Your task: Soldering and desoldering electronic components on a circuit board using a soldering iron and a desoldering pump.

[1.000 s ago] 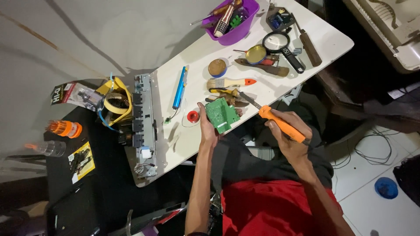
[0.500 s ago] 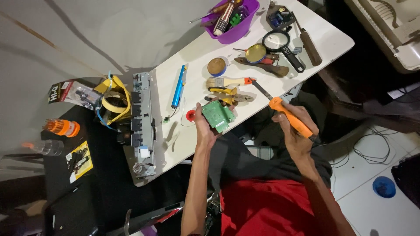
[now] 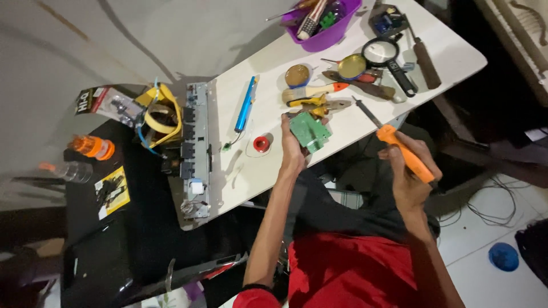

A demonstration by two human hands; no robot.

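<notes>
Small green circuit board held at the near edge of a white worktable; orange-handled soldering iron gripped alongside.

The small green circuit board [image 3: 310, 130] is held in the left hand [image 3: 293, 149], fingers closed around its left edge, over the near edge of the white worktable [image 3: 240, 165]; the orange-handled soldering iron [image 3: 399, 145] is clasped in the fully closed right hand [image 3: 412, 178], its metal tip pointing up-left, apart from the board; a small red solder spool [image 3: 261, 143] lies just beside the left hand; a blue pen-shaped tool [image 3: 246, 104] lies farther up the table; a purple plastic tub [image 3: 328, 28] of tools stands at the far edge.
</notes>
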